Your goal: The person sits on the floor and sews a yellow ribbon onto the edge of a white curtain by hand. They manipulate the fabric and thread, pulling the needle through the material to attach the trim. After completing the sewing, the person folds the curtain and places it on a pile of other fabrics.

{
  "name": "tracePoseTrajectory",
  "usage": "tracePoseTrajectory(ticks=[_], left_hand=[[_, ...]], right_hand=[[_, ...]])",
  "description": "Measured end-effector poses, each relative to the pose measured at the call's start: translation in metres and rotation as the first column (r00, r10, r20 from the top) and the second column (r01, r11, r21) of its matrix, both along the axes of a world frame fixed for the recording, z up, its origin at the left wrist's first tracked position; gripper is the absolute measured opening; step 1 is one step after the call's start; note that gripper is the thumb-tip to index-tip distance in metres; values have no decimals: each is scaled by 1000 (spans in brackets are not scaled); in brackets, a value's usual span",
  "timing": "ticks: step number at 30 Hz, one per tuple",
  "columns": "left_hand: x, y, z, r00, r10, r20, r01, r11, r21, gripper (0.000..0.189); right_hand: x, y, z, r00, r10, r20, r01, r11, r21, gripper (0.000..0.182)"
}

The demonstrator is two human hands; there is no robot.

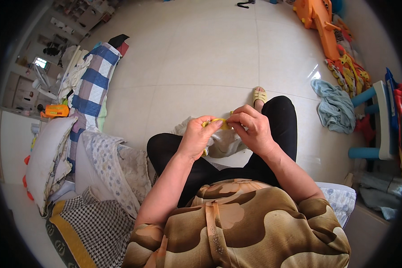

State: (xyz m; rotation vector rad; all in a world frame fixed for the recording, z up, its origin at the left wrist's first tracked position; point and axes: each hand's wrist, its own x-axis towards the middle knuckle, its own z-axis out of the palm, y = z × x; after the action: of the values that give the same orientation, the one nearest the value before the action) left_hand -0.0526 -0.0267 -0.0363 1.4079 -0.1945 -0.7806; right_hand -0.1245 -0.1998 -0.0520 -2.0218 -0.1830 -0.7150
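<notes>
Between my knees hangs a pale grey cloth item with a yellow edge band. My left hand pinches this yellow edge between thumb and forefinger. Close beside it, my right hand grips the edge with bent fingers, its fingertips almost meeting my left thumb. The lower part of the cloth droops below both hands. A ribbed pale fabric part shows behind my left wrist; whether it belongs to the same item I cannot tell.
I sit on a bed edge with a dotted quilted cover. To the left lie a checked quilt, a pillow and a houndstooth cloth. On the right are a light-blue cloth, a blue-legged stool and an orange plastic toy.
</notes>
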Motion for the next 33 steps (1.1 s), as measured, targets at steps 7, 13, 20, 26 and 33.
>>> tracePoseTrajectory(ticks=[7,13,20,26,33], left_hand=[[3,1,-2,998,45,-53,-43,999,25,14],[6,11,2,993,73,-92,-75,997,-23,17],[10,12,-1,986,108,-127,-112,994,-20,14],[11,8,9,991,92,-99,-93,996,-3,15],[12,13,4,988,130,-85,-130,992,5,15]], right_hand=[[0,-6,-7,994,-90,-54,102,951,293,11],[-12,-110,-25,873,-449,-189,480,860,175,4],[-71,-183,-91,561,-584,-586,615,768,-176,24],[-47,-176,-126,702,-315,-639,465,882,76,20],[-43,-160,-63,971,-42,-235,221,535,815,5]])
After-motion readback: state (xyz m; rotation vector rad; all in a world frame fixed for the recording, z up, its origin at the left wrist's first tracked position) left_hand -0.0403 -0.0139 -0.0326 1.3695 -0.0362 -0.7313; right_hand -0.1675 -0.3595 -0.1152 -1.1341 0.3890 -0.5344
